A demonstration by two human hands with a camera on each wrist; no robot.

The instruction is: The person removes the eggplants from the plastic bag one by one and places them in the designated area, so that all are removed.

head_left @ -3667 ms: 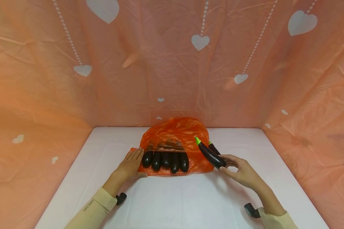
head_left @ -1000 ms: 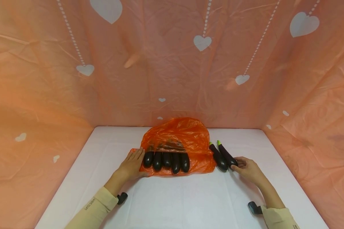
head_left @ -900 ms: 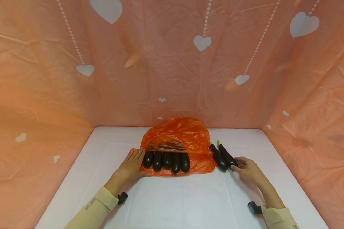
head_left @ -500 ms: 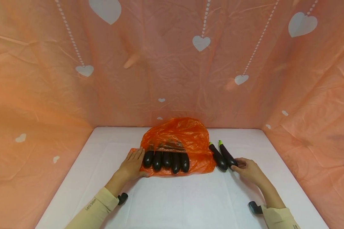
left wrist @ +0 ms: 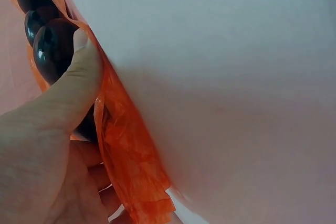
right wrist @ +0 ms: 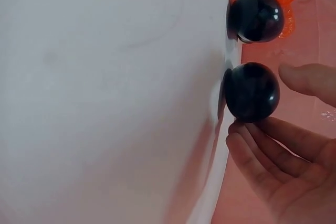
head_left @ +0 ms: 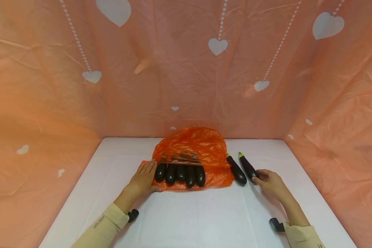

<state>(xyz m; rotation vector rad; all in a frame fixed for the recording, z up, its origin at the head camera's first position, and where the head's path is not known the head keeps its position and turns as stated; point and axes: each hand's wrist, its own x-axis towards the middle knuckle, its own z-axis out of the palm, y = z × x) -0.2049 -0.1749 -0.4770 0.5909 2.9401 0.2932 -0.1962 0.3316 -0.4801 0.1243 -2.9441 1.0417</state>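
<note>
Resting against the near-left edge of the orange bag (head_left: 201,144), at about eight o'clock from its middle, with the left hand (head_left: 141,178) spread, fingers straight and thumb held apart, laid on the film rather than closed round it. Pinching lightly, between three and four o'clock of the bag, with the right hand (head_left: 270,183) half closed, thumb to one side and fingertips to the other of the blunt end of the outer eggplant (head_left: 248,167), with green stem toward eleven o'clock. Hard to tell whether raised slightly or touching the white table (head_left: 186,220). Lying between that and the bag, just beside the film: the inner eggplant (head_left: 236,171), likewise pointing toward eleven. Set side by side toward seven o'clock in the bag: five eggplants (head_left: 181,173), with glossy blunt ends toward six and upper parts dim under the film. Hung beyond the table at twelve o'clock: an orange sheet (head_left: 186,86) with white hearts (head_left: 218,46).
</note>
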